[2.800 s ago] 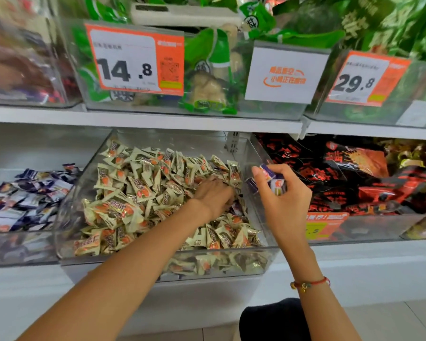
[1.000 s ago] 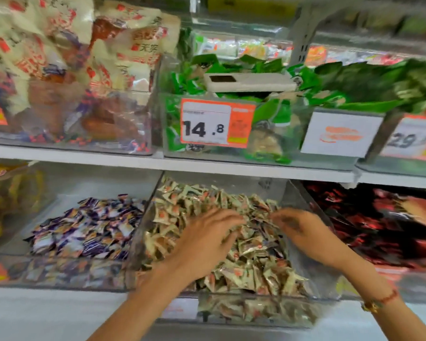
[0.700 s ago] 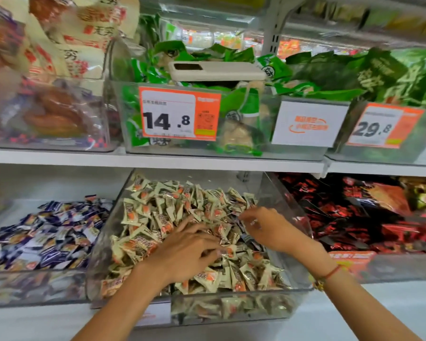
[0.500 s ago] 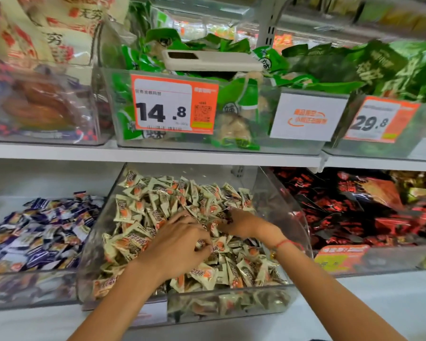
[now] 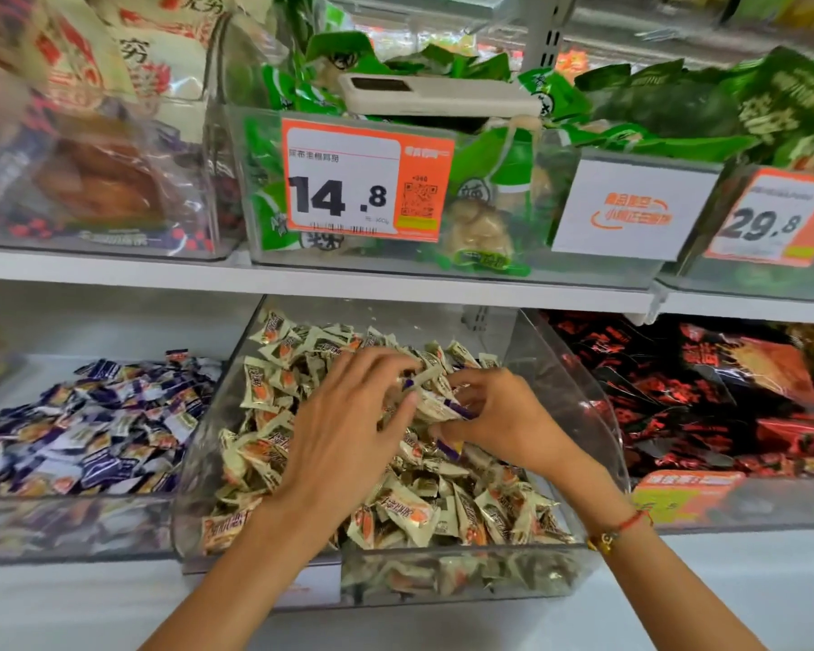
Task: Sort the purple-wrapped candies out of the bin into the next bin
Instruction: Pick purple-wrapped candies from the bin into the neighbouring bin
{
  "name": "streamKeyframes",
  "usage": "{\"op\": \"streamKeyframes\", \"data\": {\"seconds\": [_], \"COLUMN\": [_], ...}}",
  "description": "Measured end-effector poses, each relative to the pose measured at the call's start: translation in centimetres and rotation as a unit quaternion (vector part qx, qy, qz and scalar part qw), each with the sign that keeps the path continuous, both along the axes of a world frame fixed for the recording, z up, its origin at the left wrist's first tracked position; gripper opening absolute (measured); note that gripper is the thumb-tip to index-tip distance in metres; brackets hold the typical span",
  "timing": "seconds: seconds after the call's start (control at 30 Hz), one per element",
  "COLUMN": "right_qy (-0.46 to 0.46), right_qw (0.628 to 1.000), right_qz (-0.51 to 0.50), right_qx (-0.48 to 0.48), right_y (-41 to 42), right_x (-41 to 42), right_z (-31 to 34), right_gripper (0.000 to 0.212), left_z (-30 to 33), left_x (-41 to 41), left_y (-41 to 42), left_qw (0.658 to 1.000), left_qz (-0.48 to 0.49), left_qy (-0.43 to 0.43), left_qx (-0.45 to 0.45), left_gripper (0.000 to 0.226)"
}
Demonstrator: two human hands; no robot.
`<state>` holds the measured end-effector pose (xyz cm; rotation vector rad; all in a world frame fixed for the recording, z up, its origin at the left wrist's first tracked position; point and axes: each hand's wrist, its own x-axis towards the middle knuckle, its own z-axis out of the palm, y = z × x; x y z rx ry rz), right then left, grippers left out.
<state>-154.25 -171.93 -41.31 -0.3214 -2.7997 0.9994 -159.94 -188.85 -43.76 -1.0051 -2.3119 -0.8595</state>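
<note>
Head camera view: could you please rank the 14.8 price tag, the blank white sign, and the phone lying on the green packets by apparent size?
1. 14.8 price tag
2. white sign
3. phone, seen edge-on, so uncertain.

purple-wrapped candies [image 5: 453, 407]: few, seemingly half-buried | bin [image 5: 579, 406]: clear | next bin [image 5: 67, 528]: purple heap

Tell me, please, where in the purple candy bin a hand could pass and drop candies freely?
The purple candy bin shows a bare floor strip behind its pile, under the shelf. The cream candy bin is crowded with both hands.
</note>
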Motion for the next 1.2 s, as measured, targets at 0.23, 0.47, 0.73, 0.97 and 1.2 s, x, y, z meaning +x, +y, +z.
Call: {"op": "streamKeyframes", "data": {"seconds": [0.23, 0.47, 0.73, 0.97, 1.2], "right_qy": [0.046, 0.006, 0.066, -0.011, 0.047], "right_qw": [0.997, 0.992, 0.995, 0.992, 0.998], "right_qz": [0.034, 0.093, 0.071, 0.055, 0.026], "right_qx": [-0.053, -0.089, 0.019, 0.115, -0.029], "right_y": [-1.0, -0.5, 1.6, -0.2, -0.7], "right_x": [1.0, 2.2, 4.5, 2.1, 3.0], "right_z": [-1.3, -1.6, 0.3, -1.6, -2.0], "right_gripper": [0.052, 0.053, 0.039, 0.033, 0.044], "left_z": [-0.1, 0.2, 0.8, -0.2, -0.1], "left_x": [1.0, 0.6, 0.3, -0.4, 0.0], "left_y": [0.1, 0.0, -0.8, -1.4, -0.9], "left_qw": [0.99, 0.977, 0.961, 0.957, 0.972], "left_qz": [-0.04, -0.003, -0.018, -0.079, -0.072], "left_qy": [-0.118, -0.184, -0.197, -0.183, -0.187], "left_qx": [-0.064, -0.112, -0.191, -0.211, -0.118], "left_gripper": [0.035, 0.058, 0.029, 0.029, 0.025]}}
